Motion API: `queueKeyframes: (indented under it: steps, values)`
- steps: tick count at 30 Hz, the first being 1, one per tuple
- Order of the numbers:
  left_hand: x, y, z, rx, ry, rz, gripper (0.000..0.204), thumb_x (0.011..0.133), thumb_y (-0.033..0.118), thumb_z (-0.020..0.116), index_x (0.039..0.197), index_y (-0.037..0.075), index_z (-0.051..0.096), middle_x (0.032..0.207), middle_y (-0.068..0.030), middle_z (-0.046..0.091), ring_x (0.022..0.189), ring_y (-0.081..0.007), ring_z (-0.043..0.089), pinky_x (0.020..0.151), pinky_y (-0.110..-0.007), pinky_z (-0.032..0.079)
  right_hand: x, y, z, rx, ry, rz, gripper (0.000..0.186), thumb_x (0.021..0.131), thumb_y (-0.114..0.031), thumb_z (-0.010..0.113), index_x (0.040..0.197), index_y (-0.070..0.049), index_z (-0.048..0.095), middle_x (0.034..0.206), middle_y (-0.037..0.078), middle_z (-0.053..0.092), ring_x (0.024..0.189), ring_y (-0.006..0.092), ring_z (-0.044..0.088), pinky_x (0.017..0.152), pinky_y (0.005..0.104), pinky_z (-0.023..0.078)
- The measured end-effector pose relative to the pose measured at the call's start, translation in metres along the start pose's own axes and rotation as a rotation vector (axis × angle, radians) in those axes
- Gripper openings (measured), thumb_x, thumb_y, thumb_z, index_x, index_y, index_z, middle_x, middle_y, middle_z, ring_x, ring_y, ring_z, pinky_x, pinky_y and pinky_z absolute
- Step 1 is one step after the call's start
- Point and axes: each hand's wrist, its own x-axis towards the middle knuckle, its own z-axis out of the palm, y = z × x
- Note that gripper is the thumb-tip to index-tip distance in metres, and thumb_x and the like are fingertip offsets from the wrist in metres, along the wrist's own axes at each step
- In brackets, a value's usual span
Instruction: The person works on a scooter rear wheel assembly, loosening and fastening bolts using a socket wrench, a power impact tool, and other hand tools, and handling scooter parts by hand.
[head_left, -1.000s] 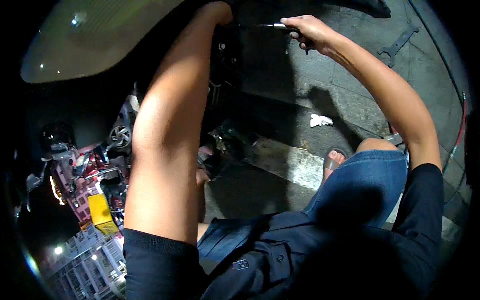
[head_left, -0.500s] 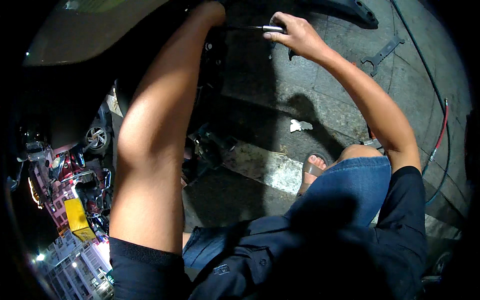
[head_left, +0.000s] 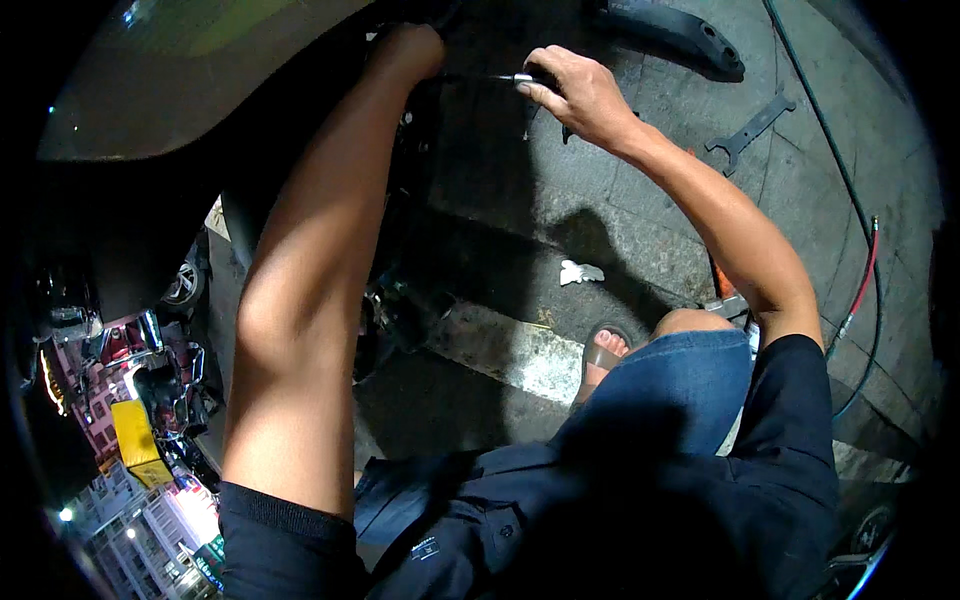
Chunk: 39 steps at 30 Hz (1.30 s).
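My right hand [head_left: 582, 97] is closed around a slim screwdriver-like tool [head_left: 522, 78], thumb and fingers pinching its pale metal end. From there a thin dark shaft runs left toward the shadowed side of a vehicle. My left hand [head_left: 415, 50] reaches far forward beside the vehicle's dark bodywork [head_left: 190, 95]. Its fingers are lost in the dark, so what they touch does not show. Where the shaft's far tip ends, near that left hand, is also hidden.
A flat open-ended wrench [head_left: 752, 134] and a curved black part [head_left: 680, 38] lie on the paving at right. Beyond runs a dark hose [head_left: 835, 165] with a red section [head_left: 864, 275]. White scrap [head_left: 581, 272] lies near my foot. Motorbikes and a yellow box [head_left: 140, 443] stand left.
My right hand and the tool sit slightly lower and further left in the picture. The ground items have shifted left with the view. The grip looks the same.
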Motion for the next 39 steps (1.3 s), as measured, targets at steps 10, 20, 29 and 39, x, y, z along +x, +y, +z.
queueKeyframes:
  steps: [10, 20, 29, 39]
  values:
    - [0.048, -0.036, 0.051, 0.683, -0.219, 0.285, 0.023, 0.082, 0.018, 0.053, 0.095, 0.005, 0.066, 0.099, -0.017, 0.061, 0.088, -0.0321, 0.06, 0.076, -0.043, 0.049, 0.012, 0.002, 0.007, -0.075, -0.072, -0.109, 0.032, 0.084, -0.03, 0.063, 0.1, -0.005, 0.053, 0.08, 0.013, 0.06, 0.074, 0.0241, 0.062, 0.063, 0.0344, 0.05]
    - [0.009, 0.0, 0.009, -0.041, 0.068, -0.035, 0.021, 0.077, 0.01, 0.054, 0.091, 0.003, 0.067, 0.098, -0.0202, 0.064, 0.09, -0.0345, 0.063, 0.078, -0.043, 0.05, 0.016, 0.009, 0.003, 0.13, -0.292, 0.267, 0.031, 0.084, -0.036, 0.06, 0.082, -0.006, 0.063, 0.064, 0.008, 0.056, 0.058, 0.0222, 0.055, 0.054, 0.0345, 0.044]
    - [-0.01, 0.01, -0.01, -0.07, 0.026, -0.036, 0.018, 0.079, 0.011, 0.053, 0.085, 0.002, 0.067, 0.094, -0.0203, 0.064, 0.087, -0.0344, 0.063, 0.075, -0.043, 0.051, 0.026, 0.011, -0.012, 0.794, -0.767, 0.882, 0.044, 0.085, -0.045, 0.056, 0.085, -0.001, 0.063, 0.063, 0.009, 0.055, 0.049, 0.0207, 0.051, 0.049, 0.0356, 0.04]
    - [0.002, -0.001, 0.003, 0.029, 0.045, -0.001, 0.016, 0.08, 0.013, 0.054, 0.089, 0.002, 0.064, 0.093, -0.019, 0.065, 0.086, -0.0326, 0.063, 0.075, -0.042, 0.051, 0.027, 0.011, 0.003, 0.673, -0.562, 0.689, 0.04, 0.088, -0.038, 0.053, 0.075, -0.002, 0.065, 0.076, 0.012, 0.065, 0.066, 0.028, 0.061, 0.059, 0.037, 0.046]
